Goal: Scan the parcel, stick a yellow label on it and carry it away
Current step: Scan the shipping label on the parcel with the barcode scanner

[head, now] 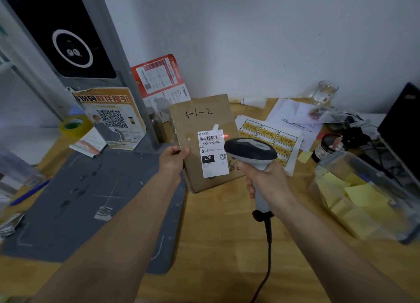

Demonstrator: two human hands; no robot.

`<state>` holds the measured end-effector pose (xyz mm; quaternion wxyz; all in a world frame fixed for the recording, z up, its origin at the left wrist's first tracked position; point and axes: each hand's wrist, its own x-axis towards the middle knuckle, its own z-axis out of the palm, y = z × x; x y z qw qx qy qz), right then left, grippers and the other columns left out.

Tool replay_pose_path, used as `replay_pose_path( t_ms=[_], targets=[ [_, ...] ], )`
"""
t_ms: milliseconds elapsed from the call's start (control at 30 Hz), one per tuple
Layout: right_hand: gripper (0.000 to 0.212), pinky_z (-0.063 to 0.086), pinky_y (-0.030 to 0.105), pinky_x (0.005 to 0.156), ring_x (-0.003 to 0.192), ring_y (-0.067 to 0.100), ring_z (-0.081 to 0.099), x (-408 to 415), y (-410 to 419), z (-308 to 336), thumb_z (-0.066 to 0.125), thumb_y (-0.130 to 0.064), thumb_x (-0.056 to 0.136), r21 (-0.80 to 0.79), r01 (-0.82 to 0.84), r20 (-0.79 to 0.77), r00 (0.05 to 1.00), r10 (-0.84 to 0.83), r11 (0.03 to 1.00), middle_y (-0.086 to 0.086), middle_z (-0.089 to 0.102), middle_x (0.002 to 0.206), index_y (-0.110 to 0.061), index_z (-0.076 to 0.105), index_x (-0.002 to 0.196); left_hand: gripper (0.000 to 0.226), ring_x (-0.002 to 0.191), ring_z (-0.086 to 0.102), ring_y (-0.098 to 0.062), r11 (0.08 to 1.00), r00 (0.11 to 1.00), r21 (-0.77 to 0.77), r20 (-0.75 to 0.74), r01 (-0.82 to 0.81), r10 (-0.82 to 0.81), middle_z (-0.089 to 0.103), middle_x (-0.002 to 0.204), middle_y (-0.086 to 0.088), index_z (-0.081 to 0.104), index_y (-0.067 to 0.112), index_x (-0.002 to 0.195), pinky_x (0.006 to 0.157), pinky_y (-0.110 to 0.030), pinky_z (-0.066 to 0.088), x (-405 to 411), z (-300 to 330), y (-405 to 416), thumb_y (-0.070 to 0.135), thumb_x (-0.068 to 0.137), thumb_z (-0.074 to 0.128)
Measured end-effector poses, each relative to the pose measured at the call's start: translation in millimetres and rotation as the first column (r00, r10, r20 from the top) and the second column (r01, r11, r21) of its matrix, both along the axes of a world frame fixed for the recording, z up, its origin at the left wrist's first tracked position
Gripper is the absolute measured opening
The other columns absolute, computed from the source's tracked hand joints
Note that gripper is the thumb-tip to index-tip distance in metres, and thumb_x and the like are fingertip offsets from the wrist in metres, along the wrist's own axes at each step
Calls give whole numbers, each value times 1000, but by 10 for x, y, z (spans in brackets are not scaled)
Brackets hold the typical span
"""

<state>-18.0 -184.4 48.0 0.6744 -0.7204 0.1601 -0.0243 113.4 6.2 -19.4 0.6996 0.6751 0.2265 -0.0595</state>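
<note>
**Scan under way — label and carry left**

Head view: the left hand (173,159) grips the parcel (204,141) by its left edge, tilted up on the tabletop (227,246). The right hand (264,177) is clenched on the scanner (250,151); its red beam seems just right of the barcode. Yellow labels (269,139) lie unpeeled beside — sticking and carrying remain.

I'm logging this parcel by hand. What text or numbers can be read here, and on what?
"5-1-2": handwritten on the parcel.
"220-220-C40": shipping label, under its barcode.
"220": same label, black box.
"取件指引": orange poster heading.
Yellow labels: large characters, upside down, not surely readable.
Red flyer, papers, label's fine print: too small.
Left hand holds the parcel; right hand holds the scanner.
</note>
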Motion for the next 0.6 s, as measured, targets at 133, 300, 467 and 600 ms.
replay_pose_path(
  t_ms=[133, 300, 467, 600],
  targets=[
    [22, 42, 31, 47, 46, 24, 45, 0, -14, 8, 69, -22, 85, 3, -4, -7, 1000, 4, 1000, 15, 49, 55, -10, 64, 67, 25, 86, 58, -26, 1000, 1000, 18, -15, 6, -5, 65, 93, -13, 52, 17, 66, 78, -39, 50, -2, -1, -5, 10, 83, 69],
    [23, 42, 30, 47, 43, 23, 45, -2, -26, -4, 68, -21, 85, -20, 7, -17, 1000, -7, 1000, 14, 49, 53, -10, 63, 66, 25, 87, 57, -26, 999, 999, 33, -40, 17, -15, 64, 93, -13, 52, 17, 67, 80, -42, 52, -9, 14, 0, 12, 84, 69],
    [15, 48, 33, 58, 52, 19, 50, 121, -214, -166, 65, -24, 85, -115, 222, -19, 974, -225, 968, 3, 54, 57, -9, 63, 86, 12, 92, 63, -28, 980, 971, -57, -138, 189, -195, 65, 102, -12, 61, 9, 87, 74, -40, 55, -54, 82, 126, 19, 86, 68],
    [61, 43, 34, 62, 64, 21, 52, 199, -435, -364, 57, -39, 73, -172, 288, -165, 934, -316, 942, 0, 51, 67, -2, 51, 121, 43, 103, 64, -27, 882, 814, -81, -354, 464, -461, 67, 116, -12, 62, 5, 116, 74, -37, 54, -132, 47, 249, 25, 80, 74]
  ],
)
